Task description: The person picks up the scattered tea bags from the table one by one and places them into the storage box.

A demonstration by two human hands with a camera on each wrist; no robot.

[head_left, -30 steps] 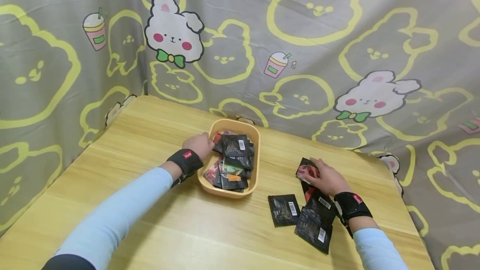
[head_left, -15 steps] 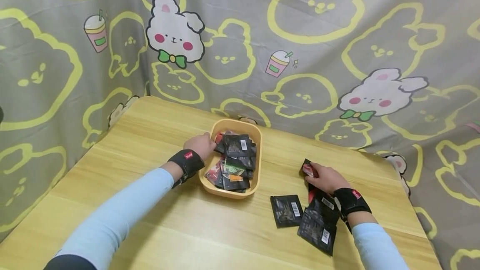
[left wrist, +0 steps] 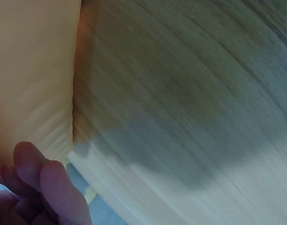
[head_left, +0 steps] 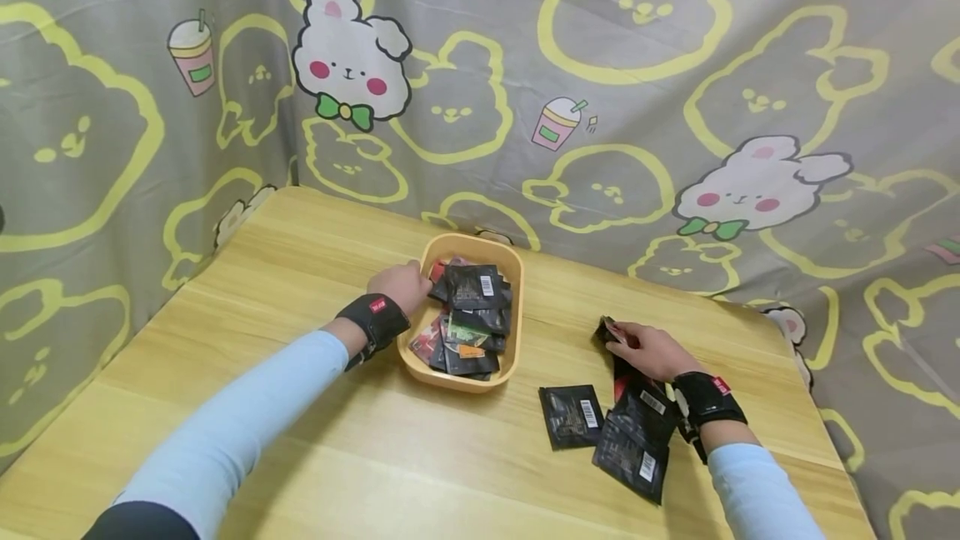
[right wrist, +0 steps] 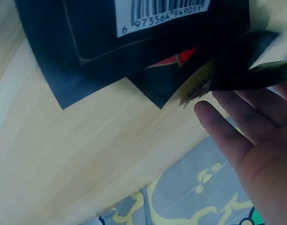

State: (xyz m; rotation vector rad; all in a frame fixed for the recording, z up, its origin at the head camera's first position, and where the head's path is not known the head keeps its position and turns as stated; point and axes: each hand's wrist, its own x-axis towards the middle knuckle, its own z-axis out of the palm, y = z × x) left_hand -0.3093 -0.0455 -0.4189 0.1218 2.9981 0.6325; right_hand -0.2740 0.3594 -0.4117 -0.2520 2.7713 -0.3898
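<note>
My left hand (head_left: 400,287) grips the left rim of a yellow plastic basket (head_left: 517,340). In the left wrist view its curled fingers (left wrist: 59,187) are against the basket's outer wall (left wrist: 31,75). Several flat black sachets (head_left: 472,286) lie inside, some with red or green fronts. On the right, my right hand (head_left: 654,350) pinches a black sachet (head_left: 606,332) with a reddish front, tilted up off the table. More black sachets with barcodes, one lone sachet (head_left: 572,417) and an overlapping group (head_left: 632,458), lie below that hand. Its fingers (right wrist: 223,126) show under the lifted sachet in the right wrist view.
The wooden table (head_left: 360,457) carries the basket near its back edge. Behind and beside the table hangs a grey curtain (head_left: 480,182) with cartoon prints. Bare wood lies between the basket and the loose sachets.
My right hand has tilted its sachet, whose red front shows less now. The left hand stays at the basket rim, and the other sachets keep their places.
</note>
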